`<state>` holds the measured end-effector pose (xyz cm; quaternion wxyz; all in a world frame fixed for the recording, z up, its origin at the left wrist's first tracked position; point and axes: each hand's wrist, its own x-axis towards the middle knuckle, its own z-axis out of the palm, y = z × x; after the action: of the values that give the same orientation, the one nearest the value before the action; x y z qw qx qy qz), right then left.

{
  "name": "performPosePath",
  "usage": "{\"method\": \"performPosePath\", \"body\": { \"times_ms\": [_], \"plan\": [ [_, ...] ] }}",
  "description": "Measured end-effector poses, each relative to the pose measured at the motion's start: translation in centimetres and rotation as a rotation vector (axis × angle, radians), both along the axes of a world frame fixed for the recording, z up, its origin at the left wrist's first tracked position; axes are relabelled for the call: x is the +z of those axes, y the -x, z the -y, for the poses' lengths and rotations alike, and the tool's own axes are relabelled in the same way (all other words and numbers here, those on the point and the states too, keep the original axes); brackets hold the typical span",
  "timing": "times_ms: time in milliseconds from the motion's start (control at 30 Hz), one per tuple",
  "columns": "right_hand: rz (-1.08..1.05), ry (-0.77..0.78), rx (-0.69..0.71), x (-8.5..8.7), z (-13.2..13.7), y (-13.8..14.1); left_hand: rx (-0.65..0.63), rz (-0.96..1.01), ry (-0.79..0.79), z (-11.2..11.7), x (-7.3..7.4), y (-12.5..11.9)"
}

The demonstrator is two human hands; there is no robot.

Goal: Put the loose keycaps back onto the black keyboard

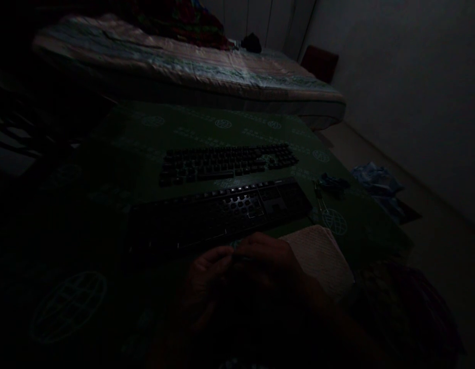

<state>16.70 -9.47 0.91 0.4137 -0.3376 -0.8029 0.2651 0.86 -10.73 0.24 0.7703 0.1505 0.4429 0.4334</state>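
Observation:
My left hand (209, 271) and my right hand (266, 261) meet in front of me, fingertips pinched together. Whatever is between them is too dark and small to name. Just beyond them lies a black keyboard base (206, 218) with its key sockets bare. Behind that base, loose black keycaps (222, 161) are laid out in keyboard rows, with a gap toward the right. A folded pale cloth (318, 256) lies beside my right hand.
The green printed table (118, 154) carries all this. A thin metal tool (320, 197) and a dark crumpled item (333, 183) lie at its right. Behind stands a bed (183, 72). Cloth (378, 182) lies on the floor at right. The room is very dark.

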Motion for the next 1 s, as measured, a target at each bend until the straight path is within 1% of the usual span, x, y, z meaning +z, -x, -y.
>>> {"method": "performPosePath", "body": {
  "times_ms": [100, 333, 533, 633, 767, 900, 1000],
  "plan": [
    [-0.012, -0.021, 0.012, -0.1, -0.1, 0.0, 0.006, -0.001, -0.001, 0.1, 0.0, 0.0],
    [0.043, -0.07, 0.043, -0.4, -0.8, 0.1, 0.012, -0.008, 0.002, 0.2, -0.3, 0.1],
    [0.043, -0.092, 0.045, -0.2, -0.9, 0.3, 0.014, -0.003, 0.005, 0.1, -0.5, 0.1],
    [0.069, -0.109, 0.03, 0.0, -1.2, -0.2, 0.023, 0.015, -0.007, 0.1, -0.7, 0.1],
    [0.182, -0.095, -0.009, 0.2, -2.1, -2.2, 0.057, 0.028, -0.016, 0.1, -1.0, 0.2],
    [0.346, -0.115, -0.117, 0.2, -3.9, -5.3, 0.041, 0.004, -0.003, 0.1, -0.7, 0.2],
    [0.382, -0.074, -0.184, -0.2, -5.4, -7.4, 0.047, 0.007, 0.004, 0.0, -0.6, 0.2]
  ]
}}
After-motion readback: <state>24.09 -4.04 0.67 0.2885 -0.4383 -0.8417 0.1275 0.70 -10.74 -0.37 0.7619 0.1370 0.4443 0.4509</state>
